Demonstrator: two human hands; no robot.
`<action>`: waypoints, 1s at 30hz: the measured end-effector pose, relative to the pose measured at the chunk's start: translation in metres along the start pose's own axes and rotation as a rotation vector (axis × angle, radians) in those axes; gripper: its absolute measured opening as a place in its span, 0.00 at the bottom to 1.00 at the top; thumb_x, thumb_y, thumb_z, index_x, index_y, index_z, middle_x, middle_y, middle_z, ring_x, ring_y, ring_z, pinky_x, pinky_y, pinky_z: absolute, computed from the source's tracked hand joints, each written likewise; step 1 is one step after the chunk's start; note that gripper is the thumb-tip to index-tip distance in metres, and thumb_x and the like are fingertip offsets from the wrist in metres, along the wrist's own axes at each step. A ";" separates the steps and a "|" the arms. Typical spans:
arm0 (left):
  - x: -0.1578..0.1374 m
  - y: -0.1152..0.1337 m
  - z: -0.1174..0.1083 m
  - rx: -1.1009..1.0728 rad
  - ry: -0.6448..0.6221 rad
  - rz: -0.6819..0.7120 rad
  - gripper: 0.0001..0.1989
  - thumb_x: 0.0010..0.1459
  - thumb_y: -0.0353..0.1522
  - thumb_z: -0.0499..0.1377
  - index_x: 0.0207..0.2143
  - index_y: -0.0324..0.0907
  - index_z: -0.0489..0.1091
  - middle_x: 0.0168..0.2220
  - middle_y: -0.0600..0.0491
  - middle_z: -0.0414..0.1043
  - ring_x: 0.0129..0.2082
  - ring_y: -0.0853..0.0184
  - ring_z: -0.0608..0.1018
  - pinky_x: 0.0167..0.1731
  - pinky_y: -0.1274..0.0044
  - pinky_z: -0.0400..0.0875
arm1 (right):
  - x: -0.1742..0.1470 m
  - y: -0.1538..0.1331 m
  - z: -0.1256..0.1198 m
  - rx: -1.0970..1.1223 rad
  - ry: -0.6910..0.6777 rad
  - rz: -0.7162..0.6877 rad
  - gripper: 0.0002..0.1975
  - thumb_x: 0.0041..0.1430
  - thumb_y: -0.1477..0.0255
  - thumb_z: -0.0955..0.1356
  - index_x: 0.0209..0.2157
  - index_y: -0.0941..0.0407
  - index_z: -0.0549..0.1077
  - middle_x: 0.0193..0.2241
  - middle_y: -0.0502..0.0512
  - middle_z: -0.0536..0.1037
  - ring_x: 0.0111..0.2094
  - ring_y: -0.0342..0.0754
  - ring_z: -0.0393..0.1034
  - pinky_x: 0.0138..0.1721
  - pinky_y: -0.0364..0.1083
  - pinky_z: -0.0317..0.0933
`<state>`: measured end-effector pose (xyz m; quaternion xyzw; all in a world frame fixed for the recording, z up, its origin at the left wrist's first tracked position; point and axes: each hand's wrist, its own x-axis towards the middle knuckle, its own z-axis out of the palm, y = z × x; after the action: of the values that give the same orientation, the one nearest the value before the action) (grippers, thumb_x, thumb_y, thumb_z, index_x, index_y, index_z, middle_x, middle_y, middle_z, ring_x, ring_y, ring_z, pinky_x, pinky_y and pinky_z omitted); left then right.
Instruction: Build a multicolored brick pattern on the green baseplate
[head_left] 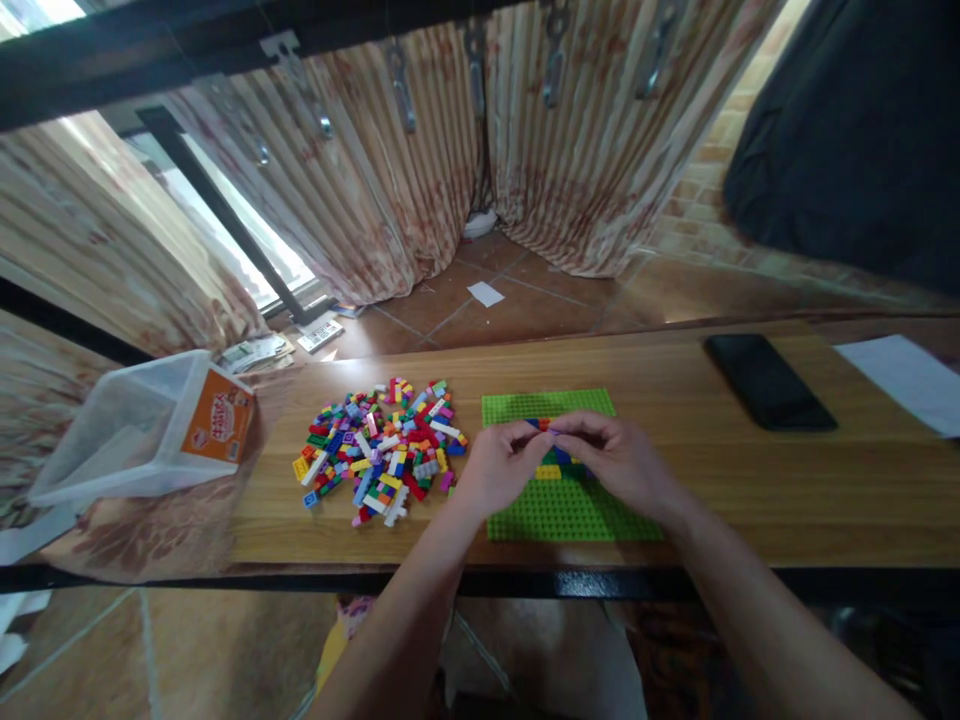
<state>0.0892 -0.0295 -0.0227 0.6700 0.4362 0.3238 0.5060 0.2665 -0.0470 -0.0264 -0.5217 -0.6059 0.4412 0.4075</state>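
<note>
Over a green studded baseplate [570, 512], my left hand [504, 462] and my right hand [619, 455] meet with their fingertips pinched together. Between those fingertips shows a bit of a small purple toy brick [554, 432], mostly covered by the fingers. Rows of bricks are on the baseplate just beneath my hands, among them a yellow brick [548, 472] and some blue, red and orange ones, partly hidden. To the left of the plate spreads a loose heap of mixed coloured bricks [382, 455].
A clear plastic bin [124, 425] with an orange label stands left of the wooden board [750, 500]. On the right lie a black phone [769, 380] and a white sheet of paper [904, 380]. A dark metal rail [570, 583] runs along the near edge.
</note>
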 end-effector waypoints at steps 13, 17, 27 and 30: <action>0.004 -0.008 0.002 0.018 0.044 -0.074 0.19 0.61 0.41 0.54 0.21 0.38 0.68 0.17 0.59 0.60 0.19 0.74 0.61 0.21 0.80 0.53 | -0.004 0.003 -0.006 -0.337 0.007 -0.090 0.12 0.61 0.62 0.67 0.42 0.50 0.79 0.40 0.53 0.82 0.42 0.52 0.76 0.48 0.53 0.68; 0.005 -0.007 -0.009 0.204 0.179 -0.043 0.17 0.61 0.36 0.54 0.21 0.39 0.69 0.19 0.58 0.65 0.22 0.73 0.66 0.24 0.80 0.57 | -0.001 0.011 -0.011 -0.498 0.060 -0.179 0.09 0.58 0.64 0.68 0.37 0.49 0.80 0.47 0.56 0.78 0.50 0.56 0.71 0.54 0.58 0.63; 0.004 -0.007 -0.009 0.305 0.140 -0.053 0.12 0.60 0.30 0.54 0.29 0.40 0.76 0.26 0.55 0.75 0.27 0.71 0.73 0.27 0.81 0.62 | 0.005 0.020 -0.001 -0.568 0.071 -0.153 0.06 0.54 0.67 0.71 0.32 0.49 0.82 0.49 0.57 0.75 0.53 0.59 0.66 0.56 0.61 0.59; 0.004 -0.007 -0.009 0.314 0.138 -0.054 0.12 0.60 0.30 0.54 0.30 0.40 0.77 0.26 0.55 0.75 0.27 0.70 0.73 0.28 0.80 0.62 | 0.007 0.021 -0.002 -0.565 0.064 -0.126 0.06 0.53 0.67 0.71 0.32 0.48 0.82 0.48 0.57 0.75 0.52 0.59 0.67 0.55 0.62 0.59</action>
<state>0.0812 -0.0218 -0.0273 0.7050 0.5331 0.2830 0.3724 0.2729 -0.0384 -0.0460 -0.5895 -0.7228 0.2121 0.2917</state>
